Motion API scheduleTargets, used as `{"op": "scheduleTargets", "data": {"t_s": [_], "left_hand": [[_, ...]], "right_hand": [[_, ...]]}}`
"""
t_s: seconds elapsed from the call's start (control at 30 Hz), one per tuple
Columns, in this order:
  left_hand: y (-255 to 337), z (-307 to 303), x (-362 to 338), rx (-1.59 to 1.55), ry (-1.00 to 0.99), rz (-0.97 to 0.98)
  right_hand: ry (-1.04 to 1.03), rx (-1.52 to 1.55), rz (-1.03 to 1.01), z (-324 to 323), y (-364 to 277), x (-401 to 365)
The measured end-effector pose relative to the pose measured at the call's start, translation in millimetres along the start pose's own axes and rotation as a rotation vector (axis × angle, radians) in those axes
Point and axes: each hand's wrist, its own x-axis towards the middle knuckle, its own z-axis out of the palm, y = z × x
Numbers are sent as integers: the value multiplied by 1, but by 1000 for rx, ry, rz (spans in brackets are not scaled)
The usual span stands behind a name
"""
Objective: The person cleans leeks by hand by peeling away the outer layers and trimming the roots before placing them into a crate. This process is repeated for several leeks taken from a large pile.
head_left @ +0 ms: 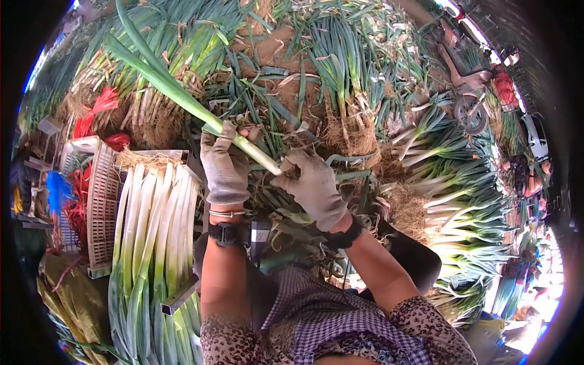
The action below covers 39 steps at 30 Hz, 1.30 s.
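Observation:
My left hand (225, 164), in a pale work glove, is closed round the white stalk of a large green onion (176, 94). Its green leaves slant up to the far left. At the white root end, the bent fingers of my gloved right hand (313, 185) pinch the tip. Just left of my left wrist, a row of cleaned green onions (146, 225) lies on a metal-framed stand, white ends away from me. Loose leaves and peelings are strewn beneath both hands.
A plastic crate (102, 207) with red and blue ties stands at the left. Rooted green onions lie in a bundle (344, 67) ahead and a long pile (456, 207) at right. A square metal tube end (173, 304) juts near my left forearm. A scooter (465, 79) stands far right.

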Motion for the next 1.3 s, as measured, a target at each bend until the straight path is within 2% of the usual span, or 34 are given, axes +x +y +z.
{"op": "scheduleTargets", "data": {"t_s": [0.1, 0.2, 0.3, 0.47, 0.53, 0.6, 0.7, 0.73, 0.83, 0.87, 0.97, 1.07, 1.17, 1.23, 1.3], "left_hand": [[-1, -3, 3, 18, 25, -7], [-1, -10, 3, 88, 72, -2], [7, -9, 4, 107, 119, 28], [20, -26, 13, 49, 167, 67], [15, -29, 9, 54, 169, 44], [11, -22, 7, 46, 180, 29], [17, -11, -1, -19, -33, -166], [17, -9, -1, -49, -73, -234], [9, 1, -6, 62, -39, -213], [7, 6, -11, 77, -43, -242], [-11, 0, -8, 52, -26, -286], [-14, -3, -6, 78, -13, -229], [-9, 6, -12, 123, 18, -195], [-10, 4, -13, 157, -4, -211], [-6, 4, -11, 62, -24, -275]], "right_hand": [[66, 191, -8, 16, 9, -1], [-49, 17, 0, 9, 3, -3], [40, 858, 210, 1, 5, -13], [-194, 715, 541, -71, 57, -76], [-239, 438, 437, -77, 57, -90], [-224, -47, 71, -71, 33, -82], [-342, 124, 272, -67, 44, -73], [-329, 53, 310, -66, 42, -63], [-84, -156, 34, -63, 26, -35], [-30, -34, 2, -54, 22, -24], [-67, -51, -19, -30, 4, 4], [-168, -75, 40, -13, 1, 9], [93, -52, -164, -4, -1, 11], [79, -40, -123, -2, -4, 16], [56, 17, -78, -4, -1, 23]]}}
